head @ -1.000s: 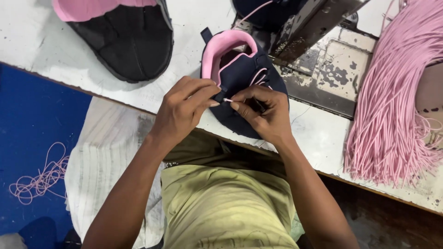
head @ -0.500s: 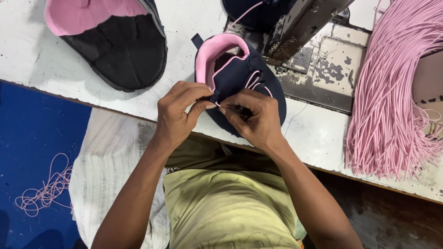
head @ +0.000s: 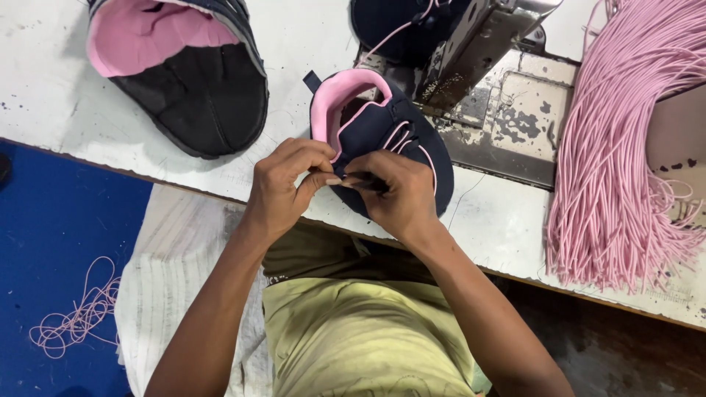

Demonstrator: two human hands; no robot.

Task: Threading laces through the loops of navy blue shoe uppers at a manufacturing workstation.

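Both hands are on the navy shoe upper (head: pixel 401 140) with pink lining, lying at the near edge of the white tabletop (head: pixel 294 44). The left hand (head: pixel 283 187) pinches its edge in a closed grip, the right hand (head: pixel 401 195) closed on it just beside, fingertips nearly touching. Pink cord bundle (head: pixel 625 147) lies to the right

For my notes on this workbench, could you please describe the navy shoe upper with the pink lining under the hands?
The navy fabric shoe upper with pink padded lining lies on the worn white table, collar pointing away, thin pink cord laced across its front. The left hand and right hand pinch its near edge. A sewing machine's metal base sits just behind it.
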